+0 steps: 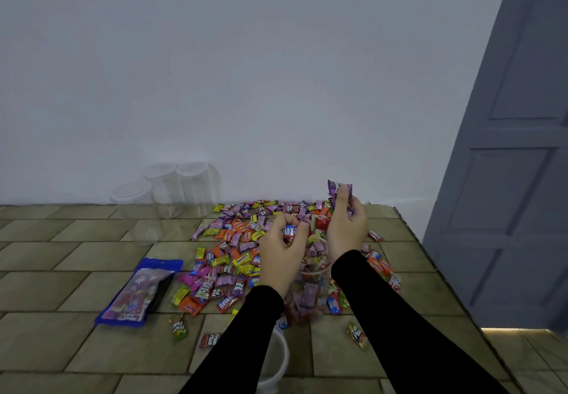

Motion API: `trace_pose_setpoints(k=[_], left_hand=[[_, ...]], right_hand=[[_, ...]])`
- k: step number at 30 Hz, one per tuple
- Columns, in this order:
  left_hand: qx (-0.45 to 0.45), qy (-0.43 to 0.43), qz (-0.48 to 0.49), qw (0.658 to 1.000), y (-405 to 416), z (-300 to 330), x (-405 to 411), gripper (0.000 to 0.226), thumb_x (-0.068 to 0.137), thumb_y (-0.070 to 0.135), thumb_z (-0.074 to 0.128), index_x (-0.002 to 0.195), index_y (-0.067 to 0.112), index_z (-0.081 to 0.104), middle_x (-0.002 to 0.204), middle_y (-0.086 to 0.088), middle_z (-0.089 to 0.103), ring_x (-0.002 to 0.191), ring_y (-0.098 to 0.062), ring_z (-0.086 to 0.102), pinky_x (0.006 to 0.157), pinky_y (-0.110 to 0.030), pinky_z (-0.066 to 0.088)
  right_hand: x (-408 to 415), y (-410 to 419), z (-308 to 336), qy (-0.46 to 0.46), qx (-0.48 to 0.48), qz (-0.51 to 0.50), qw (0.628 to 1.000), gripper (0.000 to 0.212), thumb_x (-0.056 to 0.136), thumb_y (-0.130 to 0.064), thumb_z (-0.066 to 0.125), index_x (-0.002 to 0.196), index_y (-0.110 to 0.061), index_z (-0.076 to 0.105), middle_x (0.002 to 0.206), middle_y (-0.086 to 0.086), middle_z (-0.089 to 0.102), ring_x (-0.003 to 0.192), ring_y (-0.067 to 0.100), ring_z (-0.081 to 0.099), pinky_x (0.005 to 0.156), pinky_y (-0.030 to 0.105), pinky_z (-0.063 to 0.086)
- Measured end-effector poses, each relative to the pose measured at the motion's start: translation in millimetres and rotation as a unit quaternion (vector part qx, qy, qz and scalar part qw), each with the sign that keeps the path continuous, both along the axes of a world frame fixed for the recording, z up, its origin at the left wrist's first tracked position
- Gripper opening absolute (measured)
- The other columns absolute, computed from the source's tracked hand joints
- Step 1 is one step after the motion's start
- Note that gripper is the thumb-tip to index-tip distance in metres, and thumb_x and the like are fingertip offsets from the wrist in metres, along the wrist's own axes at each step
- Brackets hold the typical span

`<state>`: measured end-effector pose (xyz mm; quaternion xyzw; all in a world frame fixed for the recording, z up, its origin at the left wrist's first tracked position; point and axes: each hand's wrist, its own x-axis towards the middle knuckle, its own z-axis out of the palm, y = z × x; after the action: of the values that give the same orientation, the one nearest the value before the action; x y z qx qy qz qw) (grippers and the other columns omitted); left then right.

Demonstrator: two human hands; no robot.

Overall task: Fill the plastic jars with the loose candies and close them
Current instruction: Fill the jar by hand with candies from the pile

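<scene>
Clear plastic jar (310,286), part-filled, stands amid the loose wrapped candies (233,258). Above its mouth the left hand (281,255) clutches sweets; the right hand (347,224) pinches purple ones. Filling continues; next, let go over the mouth.

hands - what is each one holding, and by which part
Left hand pinches a red candy by its sides; right hand grips purple candies by their lower ends.
</scene>
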<state>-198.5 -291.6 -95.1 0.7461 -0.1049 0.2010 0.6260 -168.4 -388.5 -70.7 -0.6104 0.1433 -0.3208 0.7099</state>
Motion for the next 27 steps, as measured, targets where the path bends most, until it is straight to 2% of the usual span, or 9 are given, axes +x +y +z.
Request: trace_pose_setpoints(k=[4,8,11,14,17,21,24,27], left_hand=[[0.0,-0.002,0.006,1.0,-1.4,-1.6,4.5,0.023,0.093,0.015,0.058,0.073,0.018,0.048,0.062,0.006,0.04,0.048,-0.009,0.024,0.047,-0.022,0.022],[-0.021,0.0,0.01,1.0,-1.1,-1.3,5.4,0.022,0.09,0.007,0.059,0.073,0.015,0.049,0.07,-0.005,0.046,0.053,-0.014,0.031,0.049,-0.023,0.029],[-0.047,0.002,0.001,0.999,-0.6,-2.5,7.4,0.012,0.094,0.017,0.059,0.085,0.014,0.052,0.068,0.003,0.044,0.053,-0.015,0.029,0.049,-0.028,0.03],[-0.064,0.013,-0.007,0.998,0.2,-4.9,9.0,0.009,0.097,0.026,0.054,0.095,0.019,0.052,0.06,0.011,0.039,0.049,-0.013,0.023,0.048,-0.027,0.026],[-0.066,0.013,-0.017,0.998,-0.4,-7.1,7.3,0.011,0.099,0.025,0.052,0.091,0.018,0.054,0.065,0.01,0.041,0.056,-0.012,0.031,0.056,-0.026,0.03],[-0.052,-0.003,-0.027,0.998,1.3,-10.1,10.0,0.025,0.098,0.024,0.049,0.08,0.021,0.066,0.085,0.007,0.062,0.085,-0.013,0.058,0.078,-0.03,0.047],[-0.061,0.019,-0.049,0.997,3.3,-9.3,9.0,0.025,0.102,0.019,0.045,0.101,0.018,0.07,0.1,0.009,0.069,0.099,-0.006,0.062,0.086,-0.022,0.048],[-0.074,0.025,-0.06,0.995,2.8,-9.0,6.7,0.026,0.103,0.017,0.043,0.122,0.017,0.061,0.107,0.009,0.068,0.103,-0.001,0.061,0.088,-0.013,0.046]], right_hand=[[3.0,0.5,-0.4,-0.014,-0.019,0.01,1.0,0.036,0.095,-0.049,0.045,0.087,-0.019,0.062,0.077,-0.005,0.059,0.068,0.006,0.05,0.061,0.016,0.039],[6.4,1.1,-1.7,-0.021,-0.03,0.009,0.999,0.037,0.096,-0.045,0.046,0.085,-0.014,0.063,0.07,-0.008,0.053,0.06,0.002,0.045,0.057,0.017,0.036],[7.5,0.7,-1.9,-0.023,-0.035,0.013,0.999,0.035,0.097,-0.043,0.047,0.086,-0.014,0.063,0.07,-0.01,0.054,0.06,0.0,0.047,0.055,0.011,0.035],[8.3,-0.2,-3.4,-0.018,-0.035,0.019,0.999,0.039,0.096,-0.045,0.046,0.092,-0.011,0.065,0.076,-0.008,0.057,0.068,0.003,0.05,0.064,0.018,0.039],[9.3,0.4,-4.8,-0.011,-0.031,0.02,0.999,0.047,0.095,-0.05,0.046,0.101,-0.008,0.065,0.089,-0.003,0.061,0.08,0.009,0.053,0.075,0.026,0.041],[7.6,1.5,-4.2,-0.03,-0.039,0.013,0.999,0.041,0.096,-0.046,0.047,0.083,-0.009,0.061,0.067,-0.003,0.048,0.054,0.003,0.037,0.055,0.021,0.031],[7.0,2.0,-4.7,-0.034,-0.046,0.016,0.998,0.039,0.096,-0.045,0.047,0.08,-0.012,0.059,0.065,-0.005,0.048,0.054,0.002,0.037,0.053,0.017,0.031],[7.2,2.2,-5.4,-0.035,-0.04,0.016,0.998,0.039,0.095,-0.047,0.047,0.081,-0.013,0.06,0.066,-0.007,0.05,0.057,0.003,0.04,0.053,0.014,0.032]])
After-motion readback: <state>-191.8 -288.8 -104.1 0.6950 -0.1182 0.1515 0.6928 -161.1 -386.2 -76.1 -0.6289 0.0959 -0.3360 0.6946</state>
